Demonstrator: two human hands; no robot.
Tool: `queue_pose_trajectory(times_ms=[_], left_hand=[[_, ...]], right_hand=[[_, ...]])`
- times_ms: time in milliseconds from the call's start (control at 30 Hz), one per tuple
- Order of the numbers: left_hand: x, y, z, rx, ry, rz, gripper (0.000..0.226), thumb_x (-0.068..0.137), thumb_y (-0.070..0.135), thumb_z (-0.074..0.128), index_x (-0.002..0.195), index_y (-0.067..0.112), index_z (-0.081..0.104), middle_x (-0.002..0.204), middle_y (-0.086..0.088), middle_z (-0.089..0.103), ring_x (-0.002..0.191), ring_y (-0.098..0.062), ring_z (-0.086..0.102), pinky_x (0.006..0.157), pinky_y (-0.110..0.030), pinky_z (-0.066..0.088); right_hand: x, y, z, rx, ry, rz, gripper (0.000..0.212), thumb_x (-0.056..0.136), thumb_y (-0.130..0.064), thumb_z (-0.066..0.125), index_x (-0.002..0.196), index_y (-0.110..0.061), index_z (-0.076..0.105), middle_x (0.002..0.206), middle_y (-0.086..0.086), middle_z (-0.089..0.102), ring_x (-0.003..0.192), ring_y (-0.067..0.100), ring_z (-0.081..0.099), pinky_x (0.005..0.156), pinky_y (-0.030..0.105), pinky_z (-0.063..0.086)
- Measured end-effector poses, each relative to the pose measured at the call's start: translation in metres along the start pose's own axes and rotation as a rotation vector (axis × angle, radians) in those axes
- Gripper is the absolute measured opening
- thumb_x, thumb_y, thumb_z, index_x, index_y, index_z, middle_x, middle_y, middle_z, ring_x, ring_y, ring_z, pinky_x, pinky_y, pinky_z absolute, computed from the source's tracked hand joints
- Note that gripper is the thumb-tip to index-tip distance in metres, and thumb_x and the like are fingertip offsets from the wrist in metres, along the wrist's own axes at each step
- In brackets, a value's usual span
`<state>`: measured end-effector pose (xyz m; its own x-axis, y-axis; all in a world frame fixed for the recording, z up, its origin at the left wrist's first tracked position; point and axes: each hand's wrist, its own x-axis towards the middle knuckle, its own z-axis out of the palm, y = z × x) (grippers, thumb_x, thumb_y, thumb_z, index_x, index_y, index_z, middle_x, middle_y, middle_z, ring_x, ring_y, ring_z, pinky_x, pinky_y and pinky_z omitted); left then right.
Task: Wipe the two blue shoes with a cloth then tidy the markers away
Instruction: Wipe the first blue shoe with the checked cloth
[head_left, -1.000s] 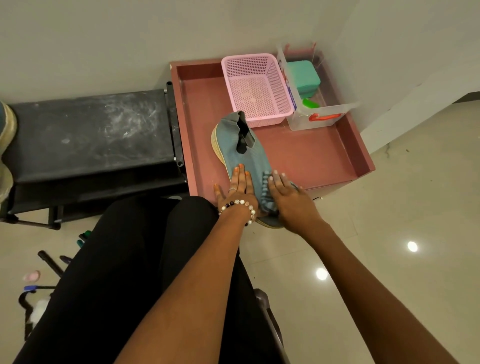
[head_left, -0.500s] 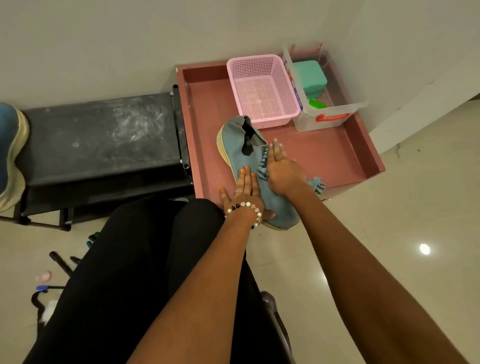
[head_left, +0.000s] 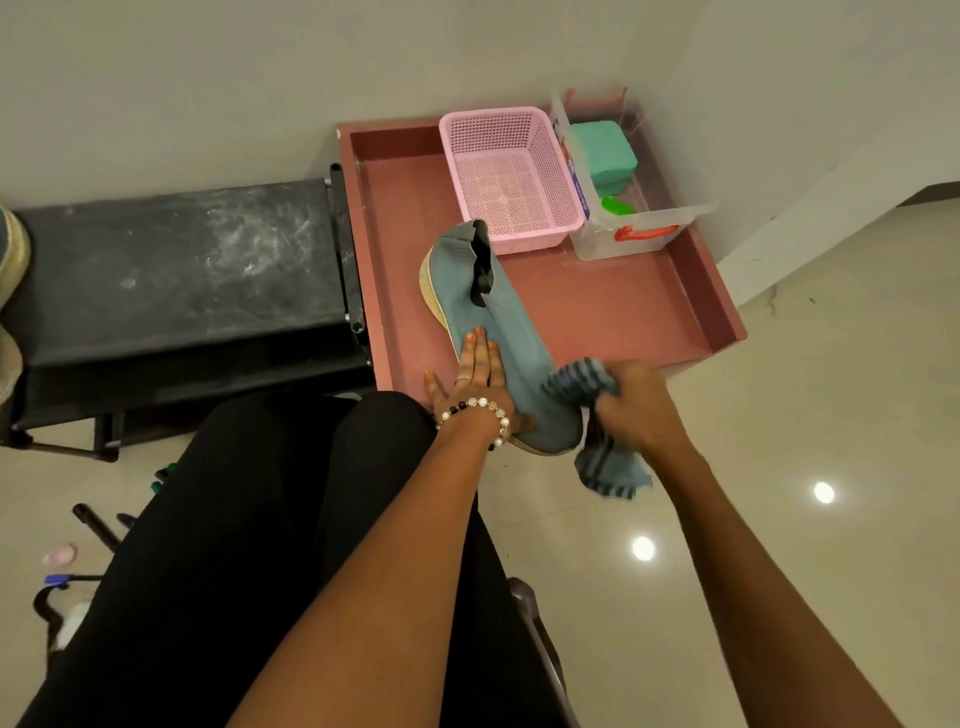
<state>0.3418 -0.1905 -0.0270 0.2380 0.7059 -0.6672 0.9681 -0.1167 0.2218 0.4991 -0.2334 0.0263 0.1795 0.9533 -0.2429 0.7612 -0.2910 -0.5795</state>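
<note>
A blue shoe (head_left: 498, 317) with a pale sole lies in the pink tray (head_left: 623, 306), its toe hanging over the near edge. My left hand (head_left: 475, 379) rests flat on the shoe's left side, fingers straight. My right hand (head_left: 631, 408) grips a blue striped cloth (head_left: 597, 431) at the shoe's toe, with one end of the cloth hanging below. A second shoe (head_left: 10, 301) shows partly at the far left edge. Several markers (head_left: 161, 475) lie on the floor by my left leg, mostly hidden.
A pink mesh basket (head_left: 509, 176) and a clear box (head_left: 639, 228) holding a green case stand at the back of the tray. A black bench (head_left: 176, 270) stands left of the tray. Walls close the back and right. My legs fill the lower middle.
My right hand has pulled the cloth from the middle of the shoe down to its toe and off to the right. My left hand has stayed on the shoe.
</note>
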Motion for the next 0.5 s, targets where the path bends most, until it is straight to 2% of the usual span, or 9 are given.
queue_pose_trajectory(times_ms=[67,133,167,200,267,333,367,400,500], left_hand=[[0.0,0.001,-0.001,0.01,-0.005,-0.007,0.114,0.084,0.066,0.05,0.145,0.012,-0.029,0.146,0.0,-0.045,0.137,-0.015,-0.037,0.111,-0.066,0.0],[-0.001,0.001,-0.002,0.025,-0.01,-0.01,0.112,0.085,0.066,0.049,0.144,0.011,-0.029,0.146,-0.001,-0.045,0.137,-0.016,-0.038,0.111,-0.066,0.001],[-0.001,0.001,-0.003,0.036,-0.011,-0.008,0.111,0.086,0.065,0.048,0.145,0.011,-0.029,0.146,-0.002,-0.045,0.137,-0.016,-0.037,0.11,-0.066,0.002],[-0.001,0.001,-0.003,0.046,-0.012,-0.007,0.11,0.086,0.066,0.047,0.145,0.011,-0.029,0.147,-0.002,-0.044,0.137,-0.016,-0.037,0.11,-0.067,0.002],[-0.002,0.001,-0.005,0.057,-0.038,0.0,0.105,0.087,0.066,0.045,0.148,0.015,-0.023,0.15,-0.001,-0.038,0.139,-0.017,-0.035,0.11,-0.068,0.001],[-0.004,0.001,-0.008,0.069,-0.071,0.017,0.094,0.087,0.067,0.043,0.151,0.026,-0.012,0.155,0.002,-0.029,0.141,-0.019,-0.03,0.109,-0.068,-0.003],[-0.004,0.0,-0.007,0.08,-0.069,0.028,0.091,0.087,0.068,0.042,0.151,0.03,-0.01,0.155,0.004,-0.029,0.141,-0.02,-0.031,0.108,-0.067,-0.003],[-0.004,0.0,-0.006,0.088,-0.055,0.037,0.092,0.087,0.068,0.042,0.151,0.03,-0.011,0.154,0.003,-0.031,0.14,-0.019,-0.033,0.108,-0.067,-0.003],[0.004,-0.003,0.006,0.128,0.031,0.023,0.096,0.091,0.064,0.039,0.149,0.014,-0.019,0.152,-0.004,-0.035,0.141,-0.019,-0.031,0.109,-0.067,0.003]], right_hand=[[0.019,-0.018,-0.006,0.081,0.243,0.044,0.019,0.071,0.007,0.044,0.066,-0.01,0.05,0.061,0.006,0.05,0.064,0.027,0.049,0.058,0.028,0.031],[0.039,-0.038,-0.001,0.098,0.42,-0.001,0.017,0.07,-0.002,0.045,0.077,-0.004,0.06,0.072,0.009,0.053,0.07,0.025,0.05,0.06,0.027,0.03],[0.048,-0.046,0.005,0.039,0.437,-0.07,0.024,0.07,-0.004,0.048,0.087,0.0,0.064,0.082,0.012,0.057,0.075,0.026,0.053,0.062,0.026,0.032],[0.055,-0.051,0.014,-0.039,0.383,-0.159,0.03,0.073,-0.002,0.053,0.1,0.001,0.065,0.095,0.016,0.059,0.084,0.029,0.056,0.066,0.026,0.036],[0.063,-0.048,0.04,-0.256,0.121,-0.359,0.045,0.079,-0.001,0.057,0.124,-0.005,0.058,0.127,0.018,0.054,0.111,0.035,0.052,0.088,0.035,0.045],[0.058,-0.034,0.065,-0.527,-0.076,-0.452,0.056,0.085,-0.013,0.057,0.14,-0.01,0.043,0.15,0.011,0.034,0.136,0.03,0.033,0.109,0.049,0.028],[0.05,-0.026,0.07,-0.594,-0.096,-0.455,0.059,0.085,-0.016,0.06,0.141,-0.01,0.041,0.152,0.008,0.031,0.138,0.026,0.031,0.11,0.052,0.023],[0.044,-0.015,0.071,-0.617,-0.091,-0.447,0.06,0.081,-0.018,0.066,0.137,-0.009,0.046,0.149,0.008,0.037,0.136,0.025,0.036,0.108,0.054,0.026],[0.012,0.014,0.062,-0.65,-0.068,-0.393,0.061,0.062,-0.01,0.08,0.12,-0.007,0.063,0.133,0.009,0.056,0.123,0.026,0.053,0.097,0.054,0.043]])
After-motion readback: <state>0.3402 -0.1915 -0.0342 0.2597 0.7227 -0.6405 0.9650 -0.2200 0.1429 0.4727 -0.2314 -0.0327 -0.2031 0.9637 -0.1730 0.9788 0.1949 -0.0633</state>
